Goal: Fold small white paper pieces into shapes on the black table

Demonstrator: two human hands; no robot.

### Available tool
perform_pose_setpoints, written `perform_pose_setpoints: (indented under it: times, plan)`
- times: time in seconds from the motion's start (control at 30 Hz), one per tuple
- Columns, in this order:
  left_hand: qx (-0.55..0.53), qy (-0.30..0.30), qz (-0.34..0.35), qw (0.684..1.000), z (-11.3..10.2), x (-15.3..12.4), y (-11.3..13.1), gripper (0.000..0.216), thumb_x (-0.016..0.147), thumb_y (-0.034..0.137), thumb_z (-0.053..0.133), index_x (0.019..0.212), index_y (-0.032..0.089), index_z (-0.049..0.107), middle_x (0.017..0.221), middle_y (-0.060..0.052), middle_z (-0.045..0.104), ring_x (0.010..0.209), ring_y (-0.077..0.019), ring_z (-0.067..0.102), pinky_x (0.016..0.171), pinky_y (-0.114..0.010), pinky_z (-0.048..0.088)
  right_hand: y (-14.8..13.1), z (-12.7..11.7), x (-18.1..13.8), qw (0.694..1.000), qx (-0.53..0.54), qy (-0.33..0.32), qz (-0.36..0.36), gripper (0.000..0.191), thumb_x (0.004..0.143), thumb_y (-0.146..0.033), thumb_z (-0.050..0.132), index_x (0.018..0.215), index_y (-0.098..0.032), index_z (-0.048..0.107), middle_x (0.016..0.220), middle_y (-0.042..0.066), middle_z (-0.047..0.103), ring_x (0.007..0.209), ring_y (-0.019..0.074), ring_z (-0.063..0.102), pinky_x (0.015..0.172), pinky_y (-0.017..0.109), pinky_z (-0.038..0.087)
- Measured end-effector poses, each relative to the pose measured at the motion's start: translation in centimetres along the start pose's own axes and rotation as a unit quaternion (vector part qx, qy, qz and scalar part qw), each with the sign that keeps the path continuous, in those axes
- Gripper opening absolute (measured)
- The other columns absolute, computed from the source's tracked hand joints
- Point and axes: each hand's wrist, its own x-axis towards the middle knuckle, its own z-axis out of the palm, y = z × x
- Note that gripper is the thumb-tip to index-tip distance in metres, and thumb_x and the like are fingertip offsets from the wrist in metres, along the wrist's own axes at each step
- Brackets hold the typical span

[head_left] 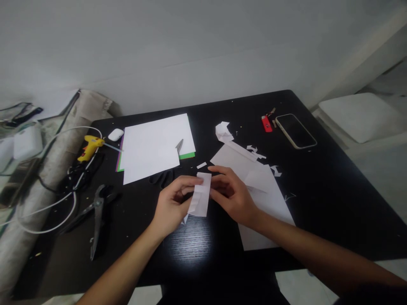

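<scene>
A small folded piece of white paper (203,199) is held up over the front middle of the black table. My left hand (171,203) pinches its left side, thumb below and fingers behind and along the upper edge. On the right edge, the thumb and fingers of my right hand (235,197) close on the same paper, the index finger stretched out above it. Pleats show on its lower left part. Under my right hand and forearm lies a large white sheet (263,233), partly hidden, with a folded flap on it.
Scissors (165,176) lie partly beneath stacked paper (152,144). Pliers (98,212) and a yellow glue gun (90,148) with cables are at left. Crumpled paper (224,132), scraps, a red lighter (266,123) and a phone (295,130) lie at right on the table (337,203).
</scene>
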Motion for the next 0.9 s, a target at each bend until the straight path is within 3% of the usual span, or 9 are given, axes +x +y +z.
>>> perform_pose_setpoints:
  times: [0.17,0.4,0.57,0.7,0.9]
  plan:
    - [0.003,-0.001,0.015,1.0,-0.07,-0.19,-0.31,0.017,0.088,0.021,0.078,0.105,0.018,0.077,0.11,-0.011,0.075,0.097,-0.021,0.077,0.086,-0.03,0.065,0.12,-0.06,-0.12,0.998,-0.026,-0.006,-0.054,0.025,0.091,-0.02,0.072,0.114,-0.028,0.068,0.107,0.004,0.076,0.094,0.0198,0.076,0.082,0.035,0.065]
    - [0.086,-0.003,0.081,0.993,-0.46,-0.25,-0.3,0.014,0.089,0.015,0.076,0.101,0.021,0.08,0.107,-0.009,0.075,0.099,-0.0206,0.075,0.088,-0.031,0.064,0.51,-0.16,-0.54,0.991,-0.086,-0.006,-0.103,0.031,0.094,-0.021,0.07,0.122,-0.029,0.064,0.109,0.003,0.077,0.088,0.0188,0.077,0.079,0.034,0.065]
    - [0.152,0.005,0.118,0.981,-0.51,-0.21,0.25,0.013,0.089,0.013,0.075,0.098,0.022,0.08,0.105,-0.009,0.077,0.095,-0.0201,0.075,0.083,-0.031,0.064,0.4,-0.37,-0.46,0.989,-0.119,-0.024,-0.086,0.019,0.097,-0.022,0.065,0.115,-0.028,0.069,0.102,0.002,0.079,0.086,0.019,0.077,0.076,0.033,0.065]
    - [0.185,0.016,0.143,0.972,-0.28,-0.21,0.52,0.013,0.089,0.011,0.075,0.095,0.022,0.08,0.105,-0.008,0.077,0.094,-0.0204,0.075,0.082,-0.032,0.064,0.29,-0.37,-0.28,0.995,-0.078,-0.033,-0.045,0.017,0.096,-0.025,0.069,0.112,-0.028,0.074,0.101,0.002,0.081,0.084,0.0191,0.078,0.076,0.033,0.066]
    - [0.219,0.021,0.168,0.961,-0.45,-0.29,0.26,0.011,0.089,0.014,0.075,0.095,0.023,0.08,0.108,-0.009,0.074,0.095,-0.0215,0.073,0.08,-0.034,0.063,0.22,-0.31,-0.18,0.993,-0.096,-0.005,-0.068,0.018,0.09,-0.019,0.074,0.103,-0.03,0.08,0.097,0.0,0.083,0.085,0.0198,0.079,0.078,0.033,0.066]
